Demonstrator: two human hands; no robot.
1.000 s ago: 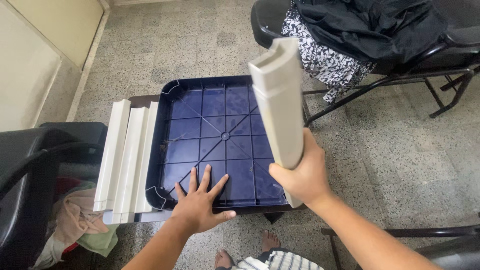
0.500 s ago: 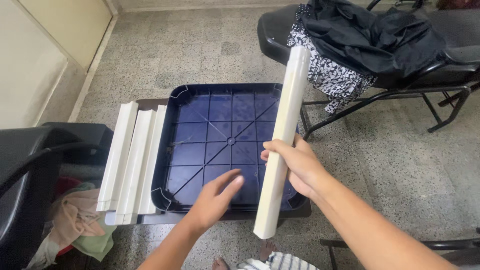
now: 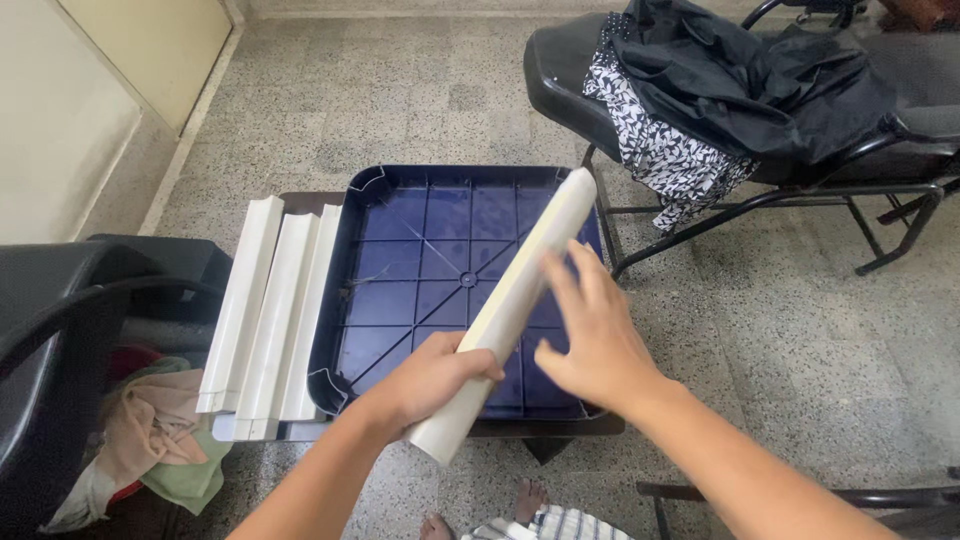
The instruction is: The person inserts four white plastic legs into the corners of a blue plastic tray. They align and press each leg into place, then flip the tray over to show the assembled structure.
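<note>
One head-worn camera looks steeply down, fairly close, over hands (image 3: 520, 365) and floor (image 3: 400, 100)

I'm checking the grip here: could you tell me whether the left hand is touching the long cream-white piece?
Touching. The head view shows the left hand with its fingers wrapped around the lower end of the cream-white piece, no gap visible.

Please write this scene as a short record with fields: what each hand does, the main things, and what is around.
Left hand: grips the lower end of the long cream plastic leg piece, fingers closed.
Right hand: open, at the piece's middle; contact unclear.
Piece: slanted over the dark blue ribbed plastic tray-shaped panel.
Beside panel: three similar cream pieces, on its left.
Around: black chair with dark and patterned clothes, speckled stone floor.
</note>
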